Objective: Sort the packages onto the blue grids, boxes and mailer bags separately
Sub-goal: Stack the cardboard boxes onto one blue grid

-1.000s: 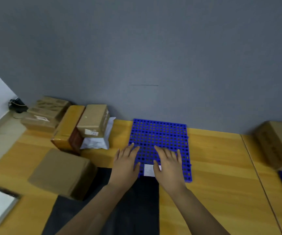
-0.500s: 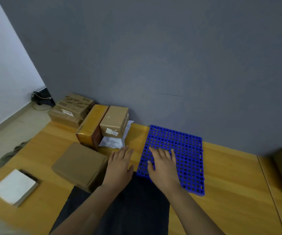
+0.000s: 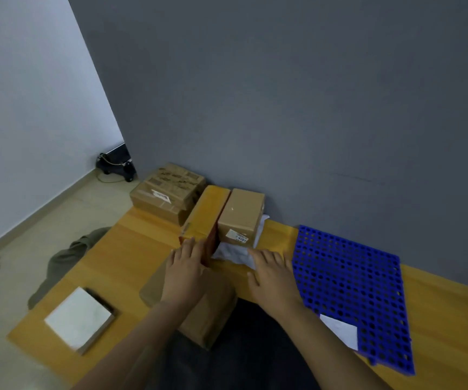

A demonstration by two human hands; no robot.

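Left hand [image 3: 185,273] and right hand [image 3: 273,277] now off blue grid [image 3: 350,291], fingers straight, gripping nothing; white mailer bag [image 3: 232,253] just ahead of right hand, the nearer one.

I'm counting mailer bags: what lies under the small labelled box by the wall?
A white mailer bag pokes out from under the small labelled box. Its rear part is covered, so anything else beneath stays unseen.

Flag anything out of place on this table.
A white mailer bag lies pinned under the small cardboard box, wedged beside the longer box near the wall, so bags and boxes are mixed. The blue grid holds no package, only a white slip at its near corner.
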